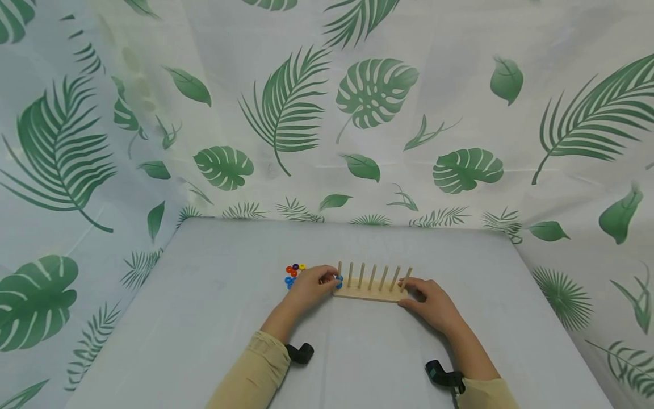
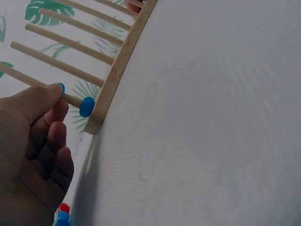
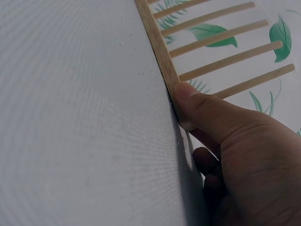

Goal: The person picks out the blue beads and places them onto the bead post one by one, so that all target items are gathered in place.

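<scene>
A wooden board with several upright pegs stands on the table. My left hand is at its left end, pinching a blue bead that is around the leftmost peg. Lower on that same peg, a second blue bead sits against the base. The other pegs are bare. My right hand grips the right end of the board, its thumb on the front edge and its other fingers partly hidden behind.
Left of the board lies a small group of loose beads, among them red, blue, yellow and dark purple ones; the left hand covers part of it. Leaf-patterned cloth surrounds the white table.
</scene>
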`<state>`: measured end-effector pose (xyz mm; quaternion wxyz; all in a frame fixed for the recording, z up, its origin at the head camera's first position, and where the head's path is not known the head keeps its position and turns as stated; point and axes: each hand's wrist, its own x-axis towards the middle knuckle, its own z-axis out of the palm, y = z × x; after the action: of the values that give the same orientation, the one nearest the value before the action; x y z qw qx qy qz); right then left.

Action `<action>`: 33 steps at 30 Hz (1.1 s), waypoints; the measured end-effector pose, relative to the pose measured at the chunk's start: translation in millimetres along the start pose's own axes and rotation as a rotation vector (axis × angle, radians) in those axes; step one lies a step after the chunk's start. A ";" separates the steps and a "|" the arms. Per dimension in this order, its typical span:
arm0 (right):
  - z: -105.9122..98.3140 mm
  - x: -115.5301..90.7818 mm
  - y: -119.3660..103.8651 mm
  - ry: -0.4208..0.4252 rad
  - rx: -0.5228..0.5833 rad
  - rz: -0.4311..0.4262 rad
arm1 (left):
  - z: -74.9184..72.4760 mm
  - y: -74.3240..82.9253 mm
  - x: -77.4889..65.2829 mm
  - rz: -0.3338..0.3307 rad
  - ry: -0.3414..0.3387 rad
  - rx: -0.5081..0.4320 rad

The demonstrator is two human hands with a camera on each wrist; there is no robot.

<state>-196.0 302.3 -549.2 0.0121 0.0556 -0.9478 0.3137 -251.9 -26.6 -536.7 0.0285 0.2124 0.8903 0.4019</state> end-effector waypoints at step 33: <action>1.1 1.3 -0.9 -0.003 -0.002 0.003 | 7.3 -2.8 -3.8 -0.107 -0.052 0.002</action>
<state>-197.2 300.8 -549.5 0.0103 0.0545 -0.9482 0.3128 -247.9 -24.7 -544.1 0.0729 0.1750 0.8996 0.3934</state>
